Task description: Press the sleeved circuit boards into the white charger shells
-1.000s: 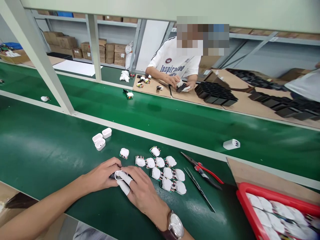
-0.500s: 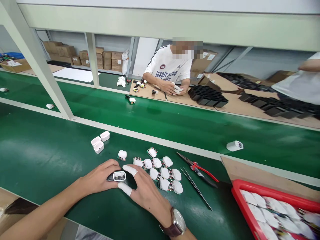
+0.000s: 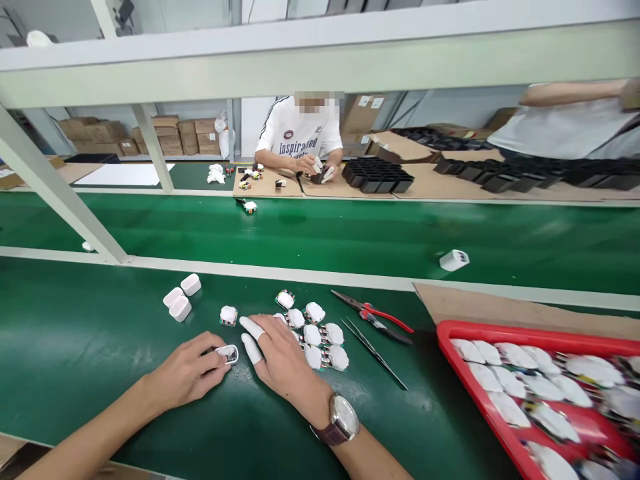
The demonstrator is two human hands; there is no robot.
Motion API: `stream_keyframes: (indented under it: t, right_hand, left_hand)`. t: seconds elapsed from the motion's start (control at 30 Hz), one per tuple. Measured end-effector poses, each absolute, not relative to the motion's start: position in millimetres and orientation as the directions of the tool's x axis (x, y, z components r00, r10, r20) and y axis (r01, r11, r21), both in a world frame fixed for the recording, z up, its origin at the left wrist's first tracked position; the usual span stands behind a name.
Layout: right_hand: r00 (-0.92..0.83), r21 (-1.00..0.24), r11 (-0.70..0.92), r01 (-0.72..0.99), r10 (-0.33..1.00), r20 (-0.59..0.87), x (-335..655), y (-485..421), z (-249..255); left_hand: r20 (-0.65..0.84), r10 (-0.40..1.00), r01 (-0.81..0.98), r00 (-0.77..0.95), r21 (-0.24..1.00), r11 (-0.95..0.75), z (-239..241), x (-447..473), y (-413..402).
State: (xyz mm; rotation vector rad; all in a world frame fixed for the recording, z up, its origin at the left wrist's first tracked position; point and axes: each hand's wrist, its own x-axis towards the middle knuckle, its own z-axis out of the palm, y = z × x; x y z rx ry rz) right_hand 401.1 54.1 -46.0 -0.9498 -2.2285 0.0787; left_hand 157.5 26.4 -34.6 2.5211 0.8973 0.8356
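My left hand (image 3: 193,370) grips a small white oval plastic housing (image 3: 233,351), its open end up, with dark and metal parts inside. The fingers cover most of it. Just to its right, my right hand (image 3: 285,353) hovers apart from the housing, holding nothing, white finger cots on its thumb and index finger. Beside and partly behind that hand lie several white-topped circuit boards (image 3: 312,335). A single circuit board (image 3: 229,315) sits above the housing. Three white housings (image 3: 181,308) stand farther left.
Red-handled pliers (image 3: 370,313) and tweezers (image 3: 376,355) lie right of the boards. A red tray (image 3: 445,333) full of similar boards is at the right. Across the green belt (image 3: 320,233), a co-worker (image 3: 300,143) handles a part. A white housing (image 3: 454,260) lies on the belt.
My right hand has drawn away from the housing, which stays in my left hand and now tilts to the right. The view has shifted right, and the co-worker holds a dark part.
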Motion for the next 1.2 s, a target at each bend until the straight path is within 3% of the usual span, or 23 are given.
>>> stream_keyframes:
  t: [0.1, 0.17, 0.27, 0.47, 0.57, 0.73, 0.87, 1.0, 1.2]
  right_hand:
    - [-0.571, -0.192, 0.716, 0.671, 0.664, 0.483, 392, 64, -53]
    - [-0.608, -0.117, 0.72, 0.684, 0.652, 0.454, 384, 68, -58]
    - [-0.641, -0.055, 0.742, 0.668, 0.612, 0.464, 377, 65, -63]
    - [-0.607, -0.131, 0.752, 0.647, 0.611, 0.508, 389, 52, -68]
    - [-0.596, -0.151, 0.751, 0.642, 0.614, 0.518, 392, 53, -67]
    - [-0.633, -0.123, 0.762, 0.635, 0.606, 0.482, 384, 55, -66]
    - [-0.652, -0.13, 0.763, 0.633, 0.616, 0.441, 384, 51, -63]
    - [-0.697, -0.197, 0.797, 0.571, 0.597, 0.397, 395, 47, -53]
    - [-0.757, -0.3, 0.838, 0.456, 0.542, 0.364, 408, 46, -43]
  left_hand:
    - [0.445, 0.671, 0.46, 0.592, 0.498, -0.735, -12, 151, 52]
    - [0.496, 0.729, 0.59, 0.472, 0.436, -0.679, 5, 139, 89]
    - [0.487, 0.841, 0.83, 0.236, 0.35, -0.435, 29, 116, 161]
    - [0.377, 0.925, 0.929, 0.052, 0.322, -0.183, 32, 87, 237]
    - [0.332, 0.939, 0.934, 0.086, 0.301, -0.192, 26, 85, 218]
    - [0.186, 0.925, 0.885, 0.332, 0.279, -0.373, 26, 94, 165]
    - [0.209, 0.87, 0.821, 0.447, 0.291, -0.491, 21, 123, 130]
    - [0.221, 0.811, 0.714, 0.542, 0.387, -0.583, 8, 151, 95]
    - [0.18, 0.86, 0.656, 0.478, 0.578, -0.485, -21, 144, 66]
